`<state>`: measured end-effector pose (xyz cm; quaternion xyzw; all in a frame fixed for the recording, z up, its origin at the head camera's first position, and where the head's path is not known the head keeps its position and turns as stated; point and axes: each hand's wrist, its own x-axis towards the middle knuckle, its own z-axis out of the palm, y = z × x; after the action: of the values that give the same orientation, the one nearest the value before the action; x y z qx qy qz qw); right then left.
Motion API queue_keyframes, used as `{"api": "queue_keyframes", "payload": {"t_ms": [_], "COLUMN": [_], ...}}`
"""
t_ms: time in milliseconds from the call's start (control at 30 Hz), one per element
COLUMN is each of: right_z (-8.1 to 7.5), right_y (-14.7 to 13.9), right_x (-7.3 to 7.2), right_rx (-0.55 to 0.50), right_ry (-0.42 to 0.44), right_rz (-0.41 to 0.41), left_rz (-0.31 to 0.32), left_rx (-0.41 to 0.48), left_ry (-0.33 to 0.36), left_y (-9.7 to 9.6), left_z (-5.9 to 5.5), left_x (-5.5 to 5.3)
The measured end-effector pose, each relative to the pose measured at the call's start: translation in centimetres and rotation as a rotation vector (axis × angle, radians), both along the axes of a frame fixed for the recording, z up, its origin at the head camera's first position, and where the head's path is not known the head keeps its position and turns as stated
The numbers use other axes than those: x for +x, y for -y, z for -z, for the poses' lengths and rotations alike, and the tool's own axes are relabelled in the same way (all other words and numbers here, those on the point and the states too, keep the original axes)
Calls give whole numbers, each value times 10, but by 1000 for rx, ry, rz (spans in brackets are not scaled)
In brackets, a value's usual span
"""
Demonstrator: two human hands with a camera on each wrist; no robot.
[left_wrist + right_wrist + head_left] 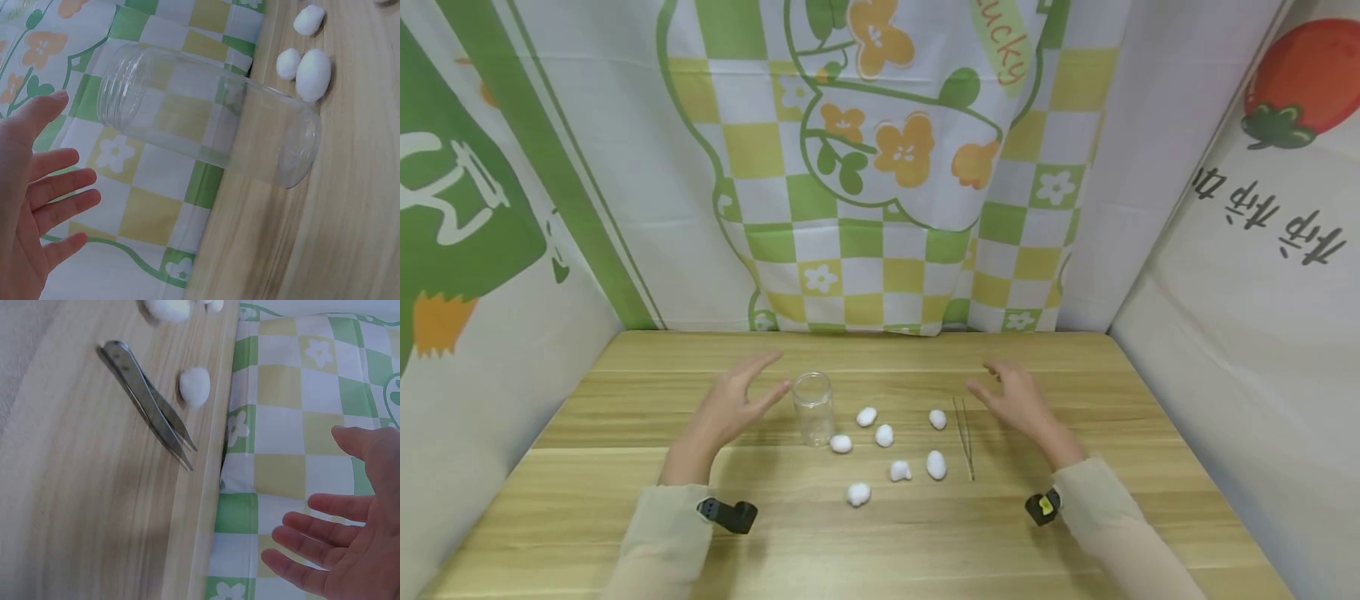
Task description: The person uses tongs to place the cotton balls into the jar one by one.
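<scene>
A clear, lidless jar (813,410) stands upright on the table, with a threaded neck (119,87) visible in the left wrist view. Beside it, on its left, my left hand (732,408) hovers with fingers spread and holds nothing. Metal tweezers (150,403) lie on the wood, tips pointing away from me. To their right my right hand (1019,406) is raised, fingers loosely extended and nothing in them. Several white cotton balls (884,435) are scattered between the jar and the tweezers; one cotton ball (195,387) lies close to the tweezers.
The wooden table (805,550) ends at a checked, flowered curtain (865,275) at the back. White printed cloth hangs along the left side (512,358) and the right side (1247,358). Each wrist carries a small black camera (730,515).
</scene>
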<state>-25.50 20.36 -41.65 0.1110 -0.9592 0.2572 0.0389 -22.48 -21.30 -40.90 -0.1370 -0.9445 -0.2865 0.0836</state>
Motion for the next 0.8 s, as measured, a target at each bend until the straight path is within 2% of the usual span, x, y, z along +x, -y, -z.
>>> {"api": "queue_keyframes", "payload": {"t_ms": [300,567,800], "right_z": [9,18,23], "right_y": [0,1,3], "right_x": [4,11,15], "right_rx": [-61,-200,-352], "right_ry": [47,165,298], "right_rz": [-20,-23,26], "left_rz": [33,50,53], "left_rx": [76,119,156], "left_ry": [5,4,2], "left_y": [-5,-6,-6], "left_z": [13,24,29], "left_x": [3,4,4]}}
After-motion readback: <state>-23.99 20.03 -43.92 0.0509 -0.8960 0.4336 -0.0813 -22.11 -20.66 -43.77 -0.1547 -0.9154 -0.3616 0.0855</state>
